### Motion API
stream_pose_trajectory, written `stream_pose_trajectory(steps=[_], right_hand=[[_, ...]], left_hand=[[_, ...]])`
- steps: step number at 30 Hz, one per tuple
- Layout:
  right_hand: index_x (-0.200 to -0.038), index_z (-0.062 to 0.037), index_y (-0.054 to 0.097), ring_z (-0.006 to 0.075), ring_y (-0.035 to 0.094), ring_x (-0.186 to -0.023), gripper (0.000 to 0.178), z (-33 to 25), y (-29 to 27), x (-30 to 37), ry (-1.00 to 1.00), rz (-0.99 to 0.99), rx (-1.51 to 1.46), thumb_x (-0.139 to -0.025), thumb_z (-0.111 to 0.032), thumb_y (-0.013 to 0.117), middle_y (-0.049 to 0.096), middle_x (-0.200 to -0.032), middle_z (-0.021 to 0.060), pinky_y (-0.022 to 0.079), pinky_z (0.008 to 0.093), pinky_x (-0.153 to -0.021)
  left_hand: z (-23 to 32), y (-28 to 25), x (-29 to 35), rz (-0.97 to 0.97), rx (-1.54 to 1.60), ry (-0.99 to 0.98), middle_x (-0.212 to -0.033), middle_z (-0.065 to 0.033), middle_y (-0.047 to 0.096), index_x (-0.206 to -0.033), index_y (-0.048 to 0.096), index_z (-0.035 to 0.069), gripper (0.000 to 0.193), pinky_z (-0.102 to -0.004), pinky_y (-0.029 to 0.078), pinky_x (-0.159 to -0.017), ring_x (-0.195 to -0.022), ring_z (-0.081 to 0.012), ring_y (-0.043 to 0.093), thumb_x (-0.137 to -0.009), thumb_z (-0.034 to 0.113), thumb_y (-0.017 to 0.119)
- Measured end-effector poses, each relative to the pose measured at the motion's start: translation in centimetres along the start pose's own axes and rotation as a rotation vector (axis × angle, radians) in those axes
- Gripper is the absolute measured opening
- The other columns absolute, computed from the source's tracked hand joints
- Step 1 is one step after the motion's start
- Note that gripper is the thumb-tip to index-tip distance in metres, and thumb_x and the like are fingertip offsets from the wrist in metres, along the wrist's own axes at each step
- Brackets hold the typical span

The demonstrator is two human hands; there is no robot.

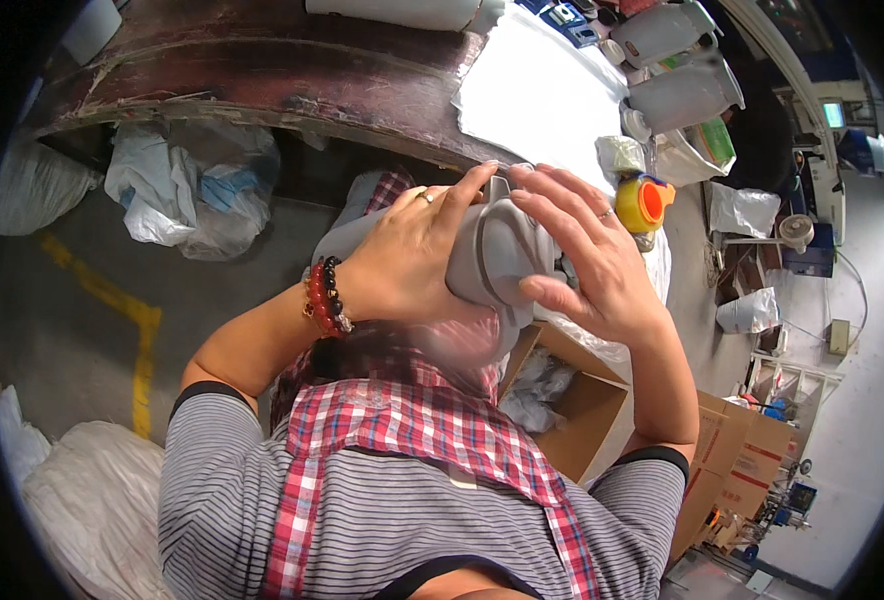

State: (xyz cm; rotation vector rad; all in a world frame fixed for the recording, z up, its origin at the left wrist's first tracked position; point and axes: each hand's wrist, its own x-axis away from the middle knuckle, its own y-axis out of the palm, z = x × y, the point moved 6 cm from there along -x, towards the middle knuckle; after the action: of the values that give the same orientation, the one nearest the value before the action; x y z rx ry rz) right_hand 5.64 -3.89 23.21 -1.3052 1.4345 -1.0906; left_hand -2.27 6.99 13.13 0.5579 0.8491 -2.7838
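Close in front of my chest, a light grey plastic jug lies tilted, its rounded end pointing to the right. My left hand wraps round the jug's body, with beaded bracelets at the wrist. My right hand spans the rounded end, thumb on the near side and long fingers over the far side. Its palm hides part of that end. Both hands touch the same jug. Beyond the right hand, an orange and yellow tape dispenser sits at the table's side.
The dark wooden table bears a white sheet and more grey jugs at the far right. An open cardboard box with clear plastic bags stands below my right forearm. Stuffed plastic bags hang under the table; a white sack lies left.
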Motion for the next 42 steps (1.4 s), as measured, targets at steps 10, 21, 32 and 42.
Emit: stream_pose_trajectory(steps=[10,21,32,42], right_hand=[[-0.139,-0.0058,0.043,0.0319,0.066,-0.064,0.056,-0.6,1.0,2.2,0.227,-0.091,-0.172,-0.090,-0.024,0.065,0.067,-0.071,0.0109,0.051,0.0385,-0.059],[-0.126,-0.0058,0.056,0.0328,0.055,-0.119,0.055,-2.0,-1.0,-0.2,-0.128,0.086,0.100,-0.073,0.009,0.055,0.062,-0.125,0.0086,0.045,0.0434,-0.098],[-0.143,-0.0053,0.037,0.0283,0.066,-0.086,0.071,-1.4,0.2,2.0,0.032,-0.220,0.187,-0.076,-0.007,0.062,0.063,-0.091,0.0107,0.050,0.0378,-0.077],[-0.145,-0.0051,0.034,0.0345,0.066,-0.060,0.086,-0.2,1.9,4.4,0.330,-0.290,0.190,-0.081,-0.054,0.065,0.064,-0.069,0.0160,0.052,0.0401,-0.055]], left_hand=[[-0.9,-1.1,0.5,0.026,0.004,-0.028,-0.128,-0.0249,0.054,-0.152,0.008,0.006,0.128,-0.0480,0.033,-0.105,-0.119,-0.0423,0.052,-0.059,0.045,0.086],[-0.3,-0.7,0.7,-0.003,0.010,-0.021,-0.127,-0.0276,0.055,-0.153,0.005,0.007,0.133,-0.0501,0.033,-0.105,-0.119,-0.0421,0.054,-0.055,0.041,0.088],[-0.2,-1.1,1.0,-0.070,0.075,-0.013,-0.129,-0.0190,0.056,-0.153,0.001,0.006,0.139,-0.0494,0.039,-0.103,-0.116,-0.0403,0.055,-0.053,0.037,0.092],[1.1,1.6,-0.3,-0.035,-0.057,-0.022,-0.124,-0.0218,0.058,-0.151,0.013,0.001,0.131,-0.0489,0.036,-0.105,-0.114,-0.0399,0.056,-0.054,0.044,0.088]])
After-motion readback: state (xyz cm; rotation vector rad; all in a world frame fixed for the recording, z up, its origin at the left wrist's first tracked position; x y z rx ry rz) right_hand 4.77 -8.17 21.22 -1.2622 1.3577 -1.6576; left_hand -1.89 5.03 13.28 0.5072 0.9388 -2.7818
